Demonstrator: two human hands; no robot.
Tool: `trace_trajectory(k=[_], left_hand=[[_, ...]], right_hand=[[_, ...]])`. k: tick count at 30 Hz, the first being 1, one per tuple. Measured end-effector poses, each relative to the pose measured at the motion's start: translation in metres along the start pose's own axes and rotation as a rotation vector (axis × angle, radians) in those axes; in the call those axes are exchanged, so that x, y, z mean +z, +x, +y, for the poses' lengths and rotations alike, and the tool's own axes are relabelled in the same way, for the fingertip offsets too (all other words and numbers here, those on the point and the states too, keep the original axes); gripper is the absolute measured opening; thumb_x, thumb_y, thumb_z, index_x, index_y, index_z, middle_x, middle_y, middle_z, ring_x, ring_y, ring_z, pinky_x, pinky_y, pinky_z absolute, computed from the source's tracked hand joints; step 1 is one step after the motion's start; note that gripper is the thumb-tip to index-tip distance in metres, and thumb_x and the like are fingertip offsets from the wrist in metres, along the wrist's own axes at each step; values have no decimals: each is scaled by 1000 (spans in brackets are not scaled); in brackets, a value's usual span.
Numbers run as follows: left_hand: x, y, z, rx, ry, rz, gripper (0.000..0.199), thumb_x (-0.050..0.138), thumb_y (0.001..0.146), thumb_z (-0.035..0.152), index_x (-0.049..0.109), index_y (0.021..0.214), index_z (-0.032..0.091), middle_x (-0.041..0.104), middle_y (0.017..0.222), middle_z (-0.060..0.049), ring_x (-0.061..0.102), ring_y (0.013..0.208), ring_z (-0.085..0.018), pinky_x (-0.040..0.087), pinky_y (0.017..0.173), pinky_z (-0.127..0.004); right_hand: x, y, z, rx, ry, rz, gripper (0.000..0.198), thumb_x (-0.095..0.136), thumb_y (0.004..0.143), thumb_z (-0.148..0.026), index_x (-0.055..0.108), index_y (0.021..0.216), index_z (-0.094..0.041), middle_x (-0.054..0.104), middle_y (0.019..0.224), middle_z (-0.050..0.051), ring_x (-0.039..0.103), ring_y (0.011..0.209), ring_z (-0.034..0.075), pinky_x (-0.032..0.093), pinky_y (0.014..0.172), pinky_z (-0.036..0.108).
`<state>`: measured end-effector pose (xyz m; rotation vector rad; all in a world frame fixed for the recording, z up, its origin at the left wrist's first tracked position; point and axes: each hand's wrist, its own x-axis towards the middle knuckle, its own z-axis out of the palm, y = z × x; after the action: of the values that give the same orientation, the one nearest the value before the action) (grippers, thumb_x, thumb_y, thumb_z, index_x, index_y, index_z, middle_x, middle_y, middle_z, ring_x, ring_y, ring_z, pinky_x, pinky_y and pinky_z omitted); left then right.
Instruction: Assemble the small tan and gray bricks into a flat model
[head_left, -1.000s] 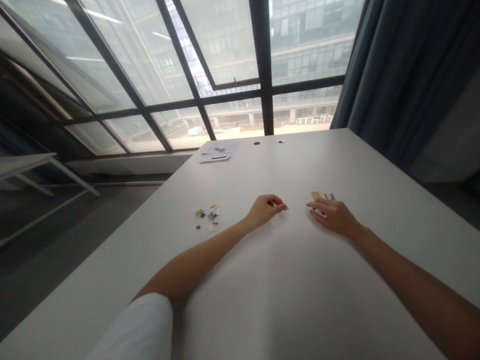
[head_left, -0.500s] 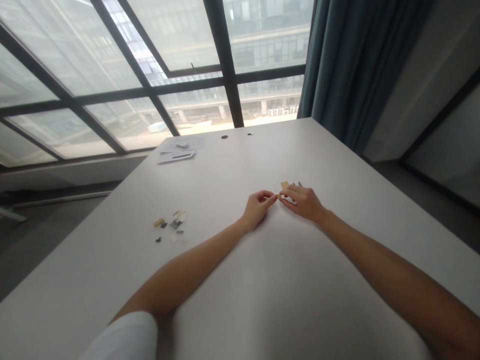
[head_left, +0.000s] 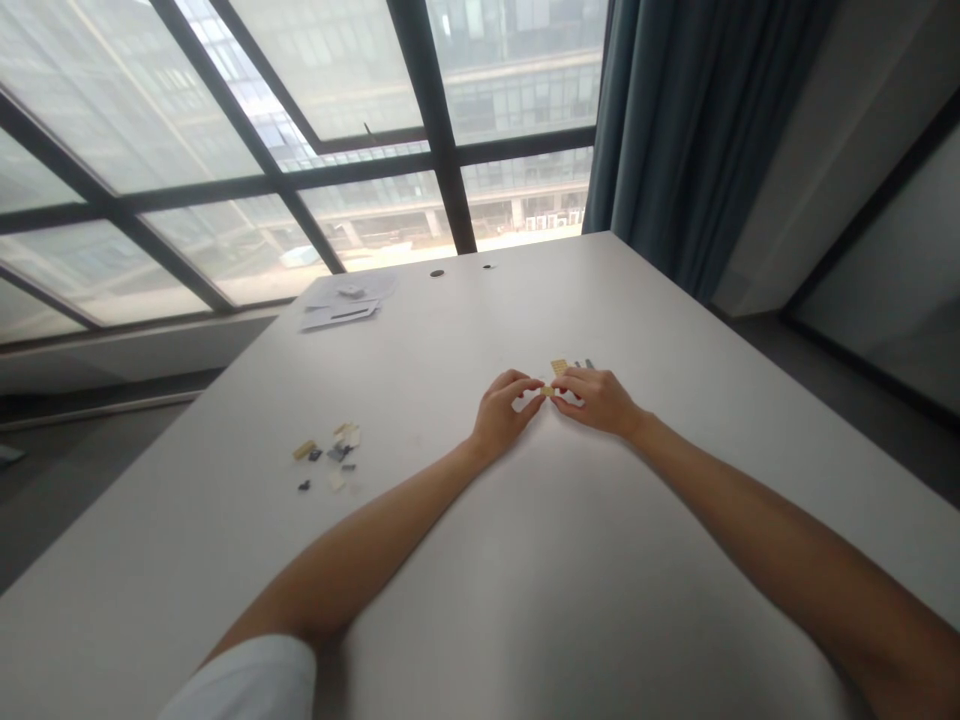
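Observation:
A small yellow building brick point(head_left: 548, 391) is pinched between both hands above the white table point(head_left: 465, 560). My left hand point(head_left: 504, 412) grips its left end with thumb and fingertips. At its right end, my right hand point(head_left: 596, 400) is closed on the same brick with thumb and index finger. Just beyond the right fingers lies a tan studded plate point(head_left: 559, 367), partly covered by them. Small grey pieces point(head_left: 589, 364) lie behind the right knuckles, too small to make out fully.
To the left lies a loose pile of small grey, black, tan and white pieces point(head_left: 341, 448). Sheets of paper point(head_left: 341, 312) with a small white object rest at the far left corner. A dark round disc point(head_left: 437, 273) is near the far edge, by the window. A blue curtain point(head_left: 660, 150) hangs behind the right corner.
The left fingers have spread a little, and the yellow brick now shows more fully between the two hands. The whole view has shifted slightly, so the scene sits further left.

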<state>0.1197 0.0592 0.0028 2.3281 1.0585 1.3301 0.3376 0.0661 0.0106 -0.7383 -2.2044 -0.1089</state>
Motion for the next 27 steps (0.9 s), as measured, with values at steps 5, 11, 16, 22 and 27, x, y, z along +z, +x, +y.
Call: trace_trajectory(k=[5,11,16,22,27], left_hand=[[0,1,-1,-1,-26,10,15,70,89,27,74,103,22,68,91,-4,61,76,-13,51,68,-26],[1,2,0,-12,-43,17,16,71,88,26,74,103,22,68,90,-4,61,75,-13,51,66,-25],[0,3,3,-38,-43,36,14,73,86,26,73,100,21,68,91,-4,58,73,-12,50,66,-25],[-2,4,5,-40,-55,45,12,73,87,30,73,94,20,68,88,-4,59,72,-12,50,65,-26],[-1,4,4,-47,-60,47,13,72,87,31,74,94,20,68,86,-4,60,73,-13,50,65,-26]], right_hand=[[-1,1,-2,1,4,2,5,58,93,-21,63,94,-20,69,82,3,62,70,14,43,62,25],[1,0,-1,10,6,-6,5,59,93,-22,64,94,-20,69,83,3,60,66,13,41,60,26],[-1,0,-2,18,3,12,5,60,92,-22,64,93,-20,69,81,2,58,62,12,41,59,25],[0,-1,-1,23,-9,4,4,61,92,-24,63,92,-20,68,81,2,59,65,13,41,61,25],[1,-1,0,31,-13,-1,5,60,92,-24,63,92,-21,68,81,3,60,68,14,41,62,25]])
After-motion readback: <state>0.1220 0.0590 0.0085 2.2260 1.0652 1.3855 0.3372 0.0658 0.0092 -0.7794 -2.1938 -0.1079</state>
